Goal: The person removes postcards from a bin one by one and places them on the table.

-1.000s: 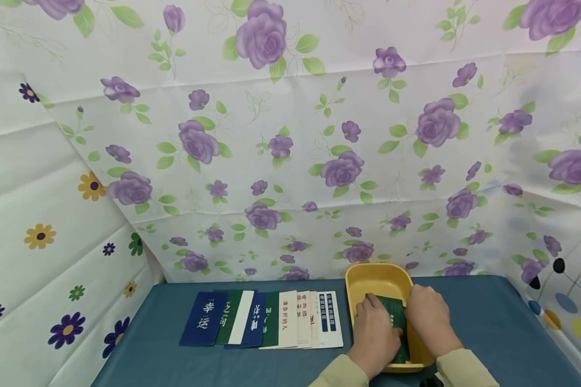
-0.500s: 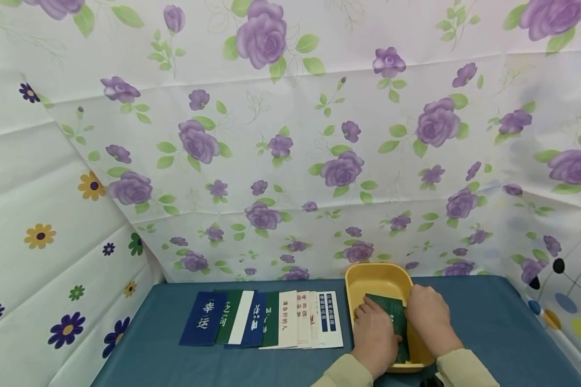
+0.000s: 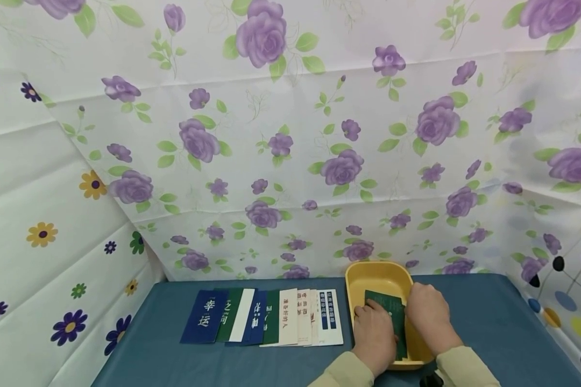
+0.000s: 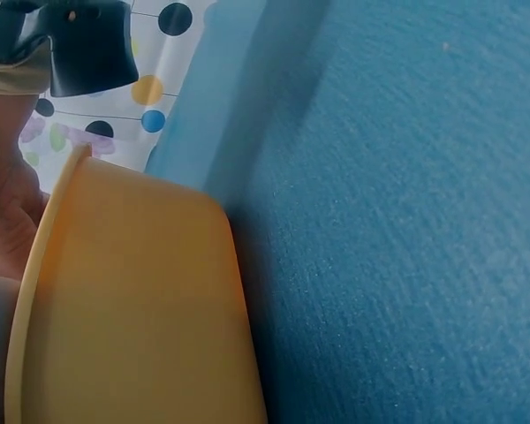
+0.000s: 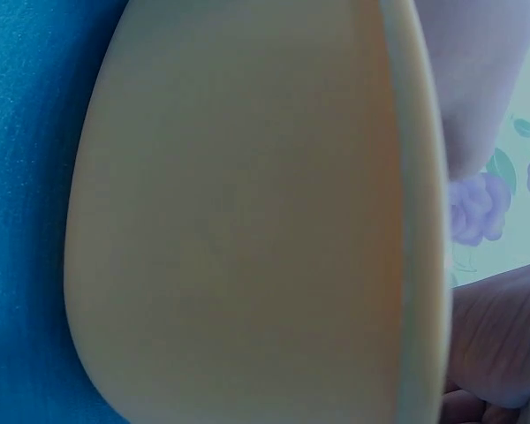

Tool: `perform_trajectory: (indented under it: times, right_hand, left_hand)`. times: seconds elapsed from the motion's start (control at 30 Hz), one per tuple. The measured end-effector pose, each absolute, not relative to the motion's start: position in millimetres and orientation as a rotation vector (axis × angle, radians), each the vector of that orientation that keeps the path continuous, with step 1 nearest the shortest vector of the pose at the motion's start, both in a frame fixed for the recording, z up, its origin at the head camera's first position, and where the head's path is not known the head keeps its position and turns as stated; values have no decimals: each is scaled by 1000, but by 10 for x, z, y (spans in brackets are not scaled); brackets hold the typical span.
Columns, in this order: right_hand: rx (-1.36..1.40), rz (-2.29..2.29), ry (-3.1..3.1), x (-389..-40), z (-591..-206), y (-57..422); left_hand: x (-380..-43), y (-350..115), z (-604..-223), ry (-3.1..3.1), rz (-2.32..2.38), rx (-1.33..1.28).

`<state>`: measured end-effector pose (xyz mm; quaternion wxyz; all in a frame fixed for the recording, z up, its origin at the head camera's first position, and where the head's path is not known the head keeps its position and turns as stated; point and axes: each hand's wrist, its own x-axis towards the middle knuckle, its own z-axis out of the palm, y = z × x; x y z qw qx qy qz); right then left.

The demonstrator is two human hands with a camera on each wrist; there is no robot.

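A dark green booklet with small pale print lies tilted inside the yellow tray. My left hand holds it from the left, fingers bent over its upper left part and thumb on its face. At the right rim, my curled right hand pinches the booklet's right edge; its fingertips are mostly hidden. In the left wrist view the tray's outer wall fills much of the picture, with the right hand beyond the rim. The right wrist view shows mainly the tray's other side.
Left of the tray, a fanned row of thin booklets overlaps on the blue tablecloth: a dark blue one leftmost, a white one rightmost. A flowered sheet hangs behind the table.
My left hand's fingers have shifted slightly down the green booklet, uncovering its top left corner. The right hand stays at the tray's right rim, and the fanned row is unchanged.
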<state>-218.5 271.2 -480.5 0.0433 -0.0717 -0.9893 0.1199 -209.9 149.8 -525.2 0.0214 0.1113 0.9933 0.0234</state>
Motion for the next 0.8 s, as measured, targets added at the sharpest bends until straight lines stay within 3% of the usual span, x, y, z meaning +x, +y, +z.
perform_trajectory:
  times: [0.8]
  right_hand:
    - [-222, 375, -3080, -2195, -4809, 2707]
  left_hand:
    - [-2084, 1487, -5178, 3175, 2, 355]
